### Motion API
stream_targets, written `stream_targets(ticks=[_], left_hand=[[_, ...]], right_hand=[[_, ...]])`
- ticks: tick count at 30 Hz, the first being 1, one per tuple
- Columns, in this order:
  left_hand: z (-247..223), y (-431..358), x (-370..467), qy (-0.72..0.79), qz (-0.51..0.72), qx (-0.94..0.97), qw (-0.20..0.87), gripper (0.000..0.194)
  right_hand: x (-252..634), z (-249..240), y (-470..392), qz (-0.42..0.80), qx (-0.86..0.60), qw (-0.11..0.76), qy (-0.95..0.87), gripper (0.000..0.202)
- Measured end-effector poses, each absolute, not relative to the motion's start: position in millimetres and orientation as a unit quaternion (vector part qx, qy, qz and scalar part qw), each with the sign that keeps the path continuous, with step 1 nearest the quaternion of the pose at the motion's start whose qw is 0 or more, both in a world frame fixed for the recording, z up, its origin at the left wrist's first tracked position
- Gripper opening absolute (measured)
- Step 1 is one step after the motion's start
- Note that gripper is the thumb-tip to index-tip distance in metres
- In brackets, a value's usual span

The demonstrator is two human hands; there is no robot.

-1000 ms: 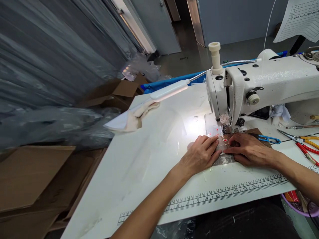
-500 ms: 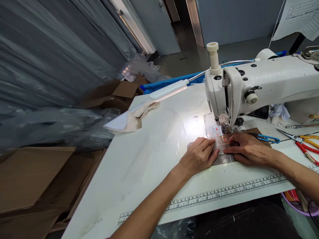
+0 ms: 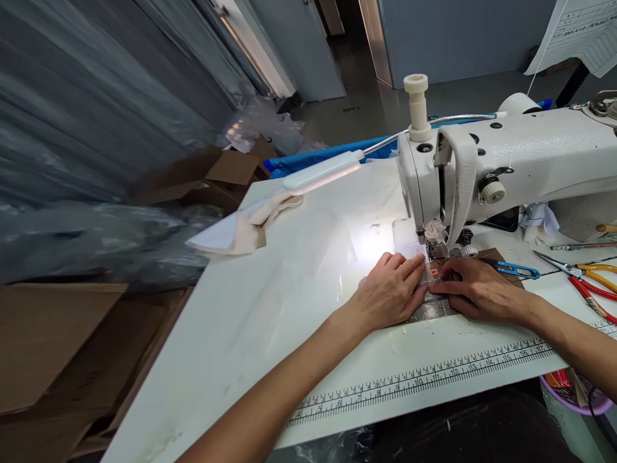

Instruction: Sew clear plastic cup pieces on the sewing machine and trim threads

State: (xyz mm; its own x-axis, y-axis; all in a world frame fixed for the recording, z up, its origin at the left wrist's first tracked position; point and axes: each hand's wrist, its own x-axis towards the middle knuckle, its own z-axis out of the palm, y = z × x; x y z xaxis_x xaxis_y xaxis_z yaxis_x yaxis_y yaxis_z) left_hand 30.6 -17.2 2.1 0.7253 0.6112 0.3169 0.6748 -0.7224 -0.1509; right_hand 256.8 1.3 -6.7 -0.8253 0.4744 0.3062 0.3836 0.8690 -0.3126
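Observation:
A small piece of sheer white fabric with red marks lies at the needle of a white sewing machine. My left hand rests on the fabric's left part, fingers stretched flat toward the presser foot and thumb apart from them. From the right, my right hand has bent fingers, with the fingertips closed at the fabric's edge. Both hands sit close together just in front of the foot. Under the fabric and right hand are a metal plate and a brown board. Fingers partly hide the fabric.
Blue thread snips, red-handled pliers and yellow-handled scissors lie to the right. A lamp reaches over the white table, with cream cloth near its left edge. A ruler strip runs along the front.
My left hand has slid slightly forward and right, its fingertips nearer the presser foot and covering more of the red marks. The right hand stays nearly still. The view has shifted slightly.

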Motion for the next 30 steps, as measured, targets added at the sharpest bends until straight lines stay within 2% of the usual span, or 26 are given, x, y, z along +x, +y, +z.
stream_targets(ticks=[4, 20, 30], left_hand=[[4.3, 0.8, 28.6, -0.32, -0.091, -0.938, 0.096, 0.036], [5.6, -0.7, 24.2, -0.383, -0.119, -0.915, 0.043, 0.041], [2.0, -3.6, 28.5, -0.383, -0.118, -0.912, 0.088, 0.04]], right_hand=[[256.1, -10.8, 4.9, 0.124, -0.262, 0.194, -0.937, 0.032], [252.1, -8.1, 2.7, 0.1, -0.26, 0.22, -0.935, 0.032], [256.3, -16.5, 3.8, 0.114, -0.27, 0.217, -0.931, 0.033]])
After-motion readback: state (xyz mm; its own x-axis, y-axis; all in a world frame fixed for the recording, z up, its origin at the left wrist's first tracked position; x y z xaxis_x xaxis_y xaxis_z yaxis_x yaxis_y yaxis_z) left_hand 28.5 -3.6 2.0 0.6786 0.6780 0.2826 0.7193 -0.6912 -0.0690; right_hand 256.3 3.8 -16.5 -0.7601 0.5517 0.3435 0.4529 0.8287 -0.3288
